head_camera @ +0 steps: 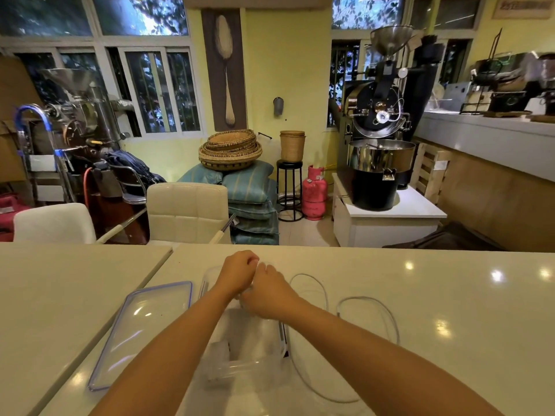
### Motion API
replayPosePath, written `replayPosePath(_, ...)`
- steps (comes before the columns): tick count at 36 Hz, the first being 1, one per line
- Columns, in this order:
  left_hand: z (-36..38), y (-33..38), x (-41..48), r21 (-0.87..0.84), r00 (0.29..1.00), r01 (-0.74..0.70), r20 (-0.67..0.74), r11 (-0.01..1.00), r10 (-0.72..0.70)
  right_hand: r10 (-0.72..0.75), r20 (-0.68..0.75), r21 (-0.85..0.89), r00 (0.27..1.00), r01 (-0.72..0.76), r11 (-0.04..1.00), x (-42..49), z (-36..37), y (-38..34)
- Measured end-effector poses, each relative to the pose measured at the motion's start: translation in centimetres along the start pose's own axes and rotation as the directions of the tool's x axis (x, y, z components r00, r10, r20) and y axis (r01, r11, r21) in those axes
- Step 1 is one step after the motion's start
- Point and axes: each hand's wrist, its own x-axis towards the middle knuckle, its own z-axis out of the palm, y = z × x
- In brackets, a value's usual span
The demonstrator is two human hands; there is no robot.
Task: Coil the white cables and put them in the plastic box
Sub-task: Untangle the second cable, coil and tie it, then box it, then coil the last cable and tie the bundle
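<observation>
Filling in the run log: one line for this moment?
hands: left hand and right hand together over plastic box | lid: off, left of box | white cable: loose, right of box

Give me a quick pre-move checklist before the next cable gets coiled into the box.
1. Box open: ok. The lid lies flat on the table, left of the box.
2. Box within reach: ok. It sits right under both forearms.
3. Hands free: cannot tell. The left hand and right hand are closed together over the box's far end; what they pinch is hidden.
4. Cables left to coil: not ok. White cable lies in loose loops on the table, right of the box.
5. Room in the box: cannot tell. Clear walls and arms hide the contents.
</observation>
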Motion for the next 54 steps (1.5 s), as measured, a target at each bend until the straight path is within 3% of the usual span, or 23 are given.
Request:
replayPosePath(9,1.8,4.7,-0.5,-0.003,0.985,-0.174,0.021,0.985,0.174,0.057,-0.125,-0.087,0.991,-0.068,0.994,-1.2,-5.2,5.6)
replayPosePath(14,4.5,7.1,-2.2,0.012,0.976,-0.177,0.135,0.984,0.174,0.178,-0.198,-0.126,0.964,-0.205,0.971,-2.3,-7.2,10.7)
replayPosePath(17,6.4,8.0,-2.8,0.030,0.949,-0.166,0.277,0.986,0.151,0.267,-0.208,-0.114,0.941,-0.295,0.949,-3.1,-7.5,14.0)
replayPosePath(23,9.5,8.9,-3.9,0.148,0.876,-0.154,0.477,0.977,0.066,0.405,-0.145,-0.040,0.903,-0.414,0.909,-4.3,-6.5,18.7)
replayPosePath(32,12.1,8.9,-3.6,0.178,0.894,-0.079,0.447,0.981,-0.009,0.394,-0.188,-0.038,0.900,-0.407,0.912,-4.5,-5.1,20.2)
replayPosePath(37,12.5,8.8,-3.1,0.156,0.902,-0.083,0.432,0.984,0.008,0.382,-0.248,0.140,0.890,-0.357,0.924,-3.8,-5.6,20.3)
replayPosePath(40,12.1,8.8,-2.3,0.045,0.911,-0.030,0.412,0.999,0.009,0.386,-0.295,0.351,0.874,-0.276,0.895,-3.4,-6.8,19.8)
replayPosePath(43,10.8,9.7,-1.8,-0.277,0.912,0.125,0.409,0.953,-0.001,0.336,-0.352,0.483,0.874,-0.138,0.865,-3.5,-8.7,18.9)
replayPosePath(50,4.5,13.6,-1.5,-0.641,0.854,0.164,0.473,0.750,0.218,0.171,-0.527,0.516,0.832,0.154,0.843,-4.0,-14.0,16.8)
replayPosePath(54,1.7,15.6,-2.0,-0.811,0.819,0.140,0.417,0.568,0.394,0.081,-0.610,0.471,0.788,0.278,0.837,-4.6,-16.7,15.4)
